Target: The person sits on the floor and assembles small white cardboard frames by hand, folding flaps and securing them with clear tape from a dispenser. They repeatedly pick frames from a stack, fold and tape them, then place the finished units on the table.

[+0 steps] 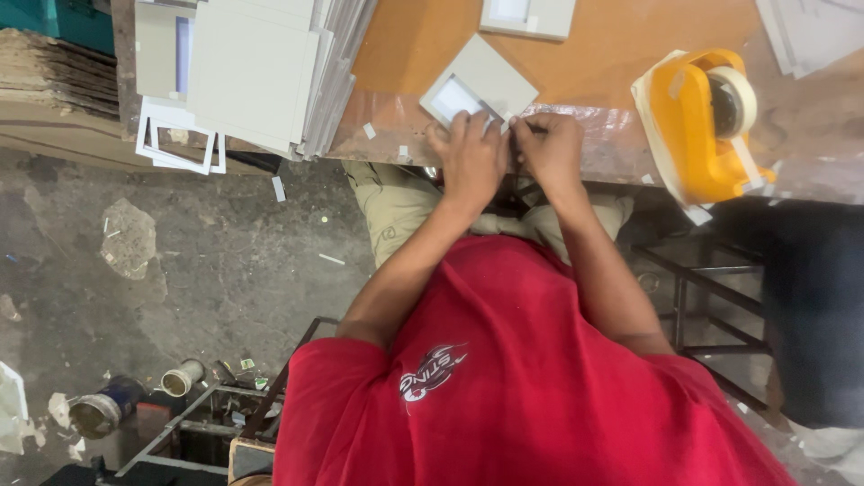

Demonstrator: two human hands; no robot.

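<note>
Looking down from the head camera, there's a person in a red shirt (522,378) leaning over a brown worktable (594,54), both hands pushed close together at the near edge. The left hand (468,157) presses flat on the corner of a small grey card frame (477,85) with a window cut in it, which lies flat on the table right by the edge, turned at an angle. The right hand (551,148) sits just beside the left, knuckles almost touching, fingers curled down on that same corner; can't tell if it's pinching a bit of tape or only the card, too small to see. Off to the right stands a yellow tape dispenser (697,126), near the hands but not touching them. To the left is a stack of grey card sheets (256,67), with a white frame (180,144) hanging over the table edge. Another grey frame (526,16) lies further back. Down on the dirty concrete floor (180,261) there are a couple of cans (99,409).
</note>
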